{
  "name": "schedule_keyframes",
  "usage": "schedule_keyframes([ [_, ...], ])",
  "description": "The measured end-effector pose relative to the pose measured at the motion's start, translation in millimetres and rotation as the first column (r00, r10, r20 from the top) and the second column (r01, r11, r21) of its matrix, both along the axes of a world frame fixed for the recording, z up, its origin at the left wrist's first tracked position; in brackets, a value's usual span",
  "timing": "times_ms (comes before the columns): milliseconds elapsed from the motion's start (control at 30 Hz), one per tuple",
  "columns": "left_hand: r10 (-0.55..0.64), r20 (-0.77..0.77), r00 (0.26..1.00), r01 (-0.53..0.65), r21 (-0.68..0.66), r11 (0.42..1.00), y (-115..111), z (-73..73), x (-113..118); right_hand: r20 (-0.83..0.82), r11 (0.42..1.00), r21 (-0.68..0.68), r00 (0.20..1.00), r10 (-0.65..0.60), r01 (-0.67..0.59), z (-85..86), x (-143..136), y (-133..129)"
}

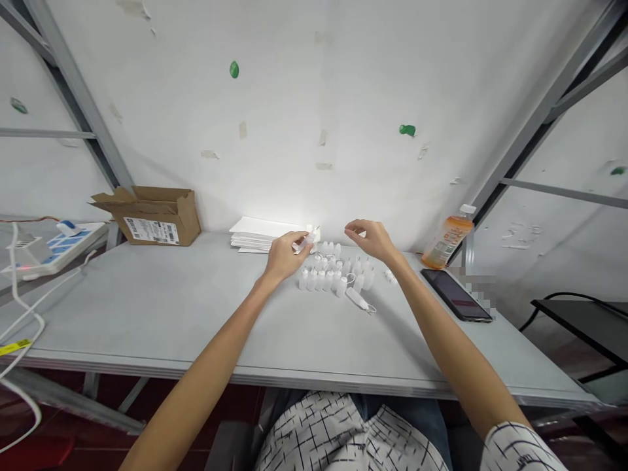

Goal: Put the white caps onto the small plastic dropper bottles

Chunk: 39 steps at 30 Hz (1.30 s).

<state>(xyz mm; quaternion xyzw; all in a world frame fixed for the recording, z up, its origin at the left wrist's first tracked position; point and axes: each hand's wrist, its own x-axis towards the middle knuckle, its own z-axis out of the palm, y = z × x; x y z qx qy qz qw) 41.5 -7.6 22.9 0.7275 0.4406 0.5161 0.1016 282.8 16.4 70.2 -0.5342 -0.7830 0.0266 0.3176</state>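
My left hand (288, 254) is closed on a small translucent bottle (307, 242), tilted, at the back of the grey table (196, 314). To its right, my right hand (369, 237) is raised over the table, its thumb and fingertips close together; whether anything tiny is between them is too small to tell. Below and between the hands stand several small white bottles (324, 281) in rows. One bottle (358, 299) with a thin looped strap lies on its side in front of them. Small white pieces (390, 276) lie beneath my right wrist.
A stack of white sheets (260, 230) lies by the wall behind my left hand. An open cardboard box (157, 216) and a power strip (69, 248) are at left. An orange drink bottle (449, 239) and a phone (456, 296) are at right.
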Motion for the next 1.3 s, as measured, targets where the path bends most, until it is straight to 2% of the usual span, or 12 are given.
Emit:
schedule_keyframes([
  [200,-0.093,-0.152,0.984,0.119,0.173,0.978,-22,-0.4,15,-0.244,0.981,0.122,0.953,0.178,-0.152,-8.6,-8,-60],
  [333,-0.103,-0.222,0.969,0.155,0.227,0.961,-29,-5.6,23,-0.299,0.942,0.214,0.901,0.314,-0.258,-24.2,-13,-72],
  [467,-0.143,-0.233,0.962,0.202,0.254,0.946,-31,-8.7,26,-0.352,0.921,0.243,0.857,0.376,-0.305,-35.6,-13,-72],
  [600,-0.175,-0.212,0.961,0.227,0.253,0.940,-33,-8.1,27,-0.481,0.933,0.202,0.800,0.360,-0.298,-38.7,-10,-69],
  [733,-0.189,-0.211,0.959,0.243,0.271,0.931,-34,-7.3,27,-0.473,0.932,0.222,0.804,0.360,-0.287,-43.0,-10,-65],
  [1033,-0.218,-0.166,0.962,0.254,0.238,0.937,-37,-9.0,35,-0.286,0.864,0.474,0.899,0.332,-0.168,-53.7,-15,-54],
  [1300,-0.212,-0.115,0.971,0.233,0.228,0.945,-39,-6.2,41,-0.261,0.829,0.556,0.934,0.244,-0.061,-60.0,-18,-46],
])
